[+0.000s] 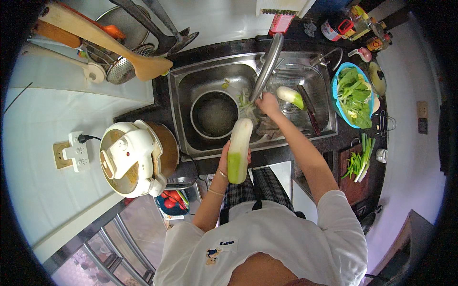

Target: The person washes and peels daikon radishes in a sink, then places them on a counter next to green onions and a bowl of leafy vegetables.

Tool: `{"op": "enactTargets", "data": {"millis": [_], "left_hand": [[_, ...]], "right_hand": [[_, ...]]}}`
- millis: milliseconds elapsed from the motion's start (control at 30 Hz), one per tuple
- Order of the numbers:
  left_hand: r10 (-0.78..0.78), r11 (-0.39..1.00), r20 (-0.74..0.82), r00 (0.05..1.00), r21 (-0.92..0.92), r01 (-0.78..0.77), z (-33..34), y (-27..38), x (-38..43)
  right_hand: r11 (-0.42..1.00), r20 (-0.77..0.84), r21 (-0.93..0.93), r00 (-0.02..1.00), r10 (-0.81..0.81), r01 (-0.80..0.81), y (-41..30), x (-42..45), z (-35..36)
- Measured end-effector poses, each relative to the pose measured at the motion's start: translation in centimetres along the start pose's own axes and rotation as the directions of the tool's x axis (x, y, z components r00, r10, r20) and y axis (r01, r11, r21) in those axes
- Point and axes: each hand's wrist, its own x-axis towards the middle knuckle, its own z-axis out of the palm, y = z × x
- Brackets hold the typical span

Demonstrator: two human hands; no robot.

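My left hand is wrapped around a long white radish with a green end. It holds the radish tilted upright over the sink's front edge, green end toward me. My right hand is curled beside the lower end of the metal faucet spout; whether its fingers grip the spout or something behind it cannot be told. Under the spout, pale peelings lie in the left basin. A round dark pot stands there too. A shorter radish piece and a knife rest in the right basin.
A white-lidded electric cooker stands left of the sink. To the right are a blue basket of leafy greens and a cutting board with scallions and green peppers. Utensils, including a wooden spatula, hang upper left.
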Motion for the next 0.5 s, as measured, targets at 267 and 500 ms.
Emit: {"op": "enactTargets", "data": {"millis": [267,500], "left_hand": [[-0.018,0.998,-0.071,0.997,0.056,0.022,0.2,-0.4,0.6],[-0.053,0.981,-0.024,0.998,0.184,0.056,0.7,-0.3,-0.2]], "right_hand": [[0.211,0.288,0.91,0.911,0.295,-0.356,-6.4,-9.6,-4.5],[0.547,-0.106,0.829,0.929,0.355,-0.115,-3.8,-6.4,-2.0]]}}
